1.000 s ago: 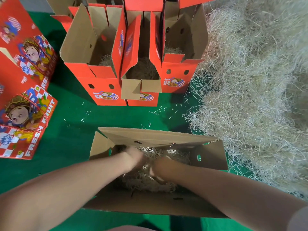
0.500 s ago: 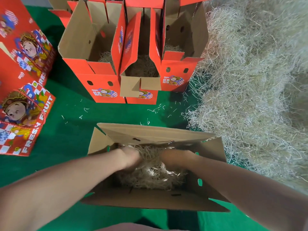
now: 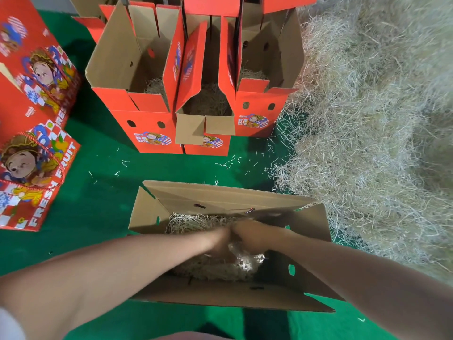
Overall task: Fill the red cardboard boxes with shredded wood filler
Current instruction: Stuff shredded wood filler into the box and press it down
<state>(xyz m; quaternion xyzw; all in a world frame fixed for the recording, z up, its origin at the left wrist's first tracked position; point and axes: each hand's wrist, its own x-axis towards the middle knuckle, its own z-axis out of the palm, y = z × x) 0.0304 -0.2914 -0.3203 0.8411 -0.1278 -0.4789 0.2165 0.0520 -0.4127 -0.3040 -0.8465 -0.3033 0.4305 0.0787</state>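
Down inside near box (image 3: 220, 195), left hand (image 3: 218, 241) and right hand (image 3: 250, 235) are sitting together on shredded filler (image 3: 193, 223); grip blurred, cannot tell if clutching. Boxes behind (image 3: 147, 133) are showing only low beds. Pile (image 3: 367, 119) is waiting at right; plenty left.

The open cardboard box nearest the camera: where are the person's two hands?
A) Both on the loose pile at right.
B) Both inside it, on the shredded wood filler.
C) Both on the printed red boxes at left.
B: left hand and right hand meet inside the open cardboard box, on its pale shredded wood filler.
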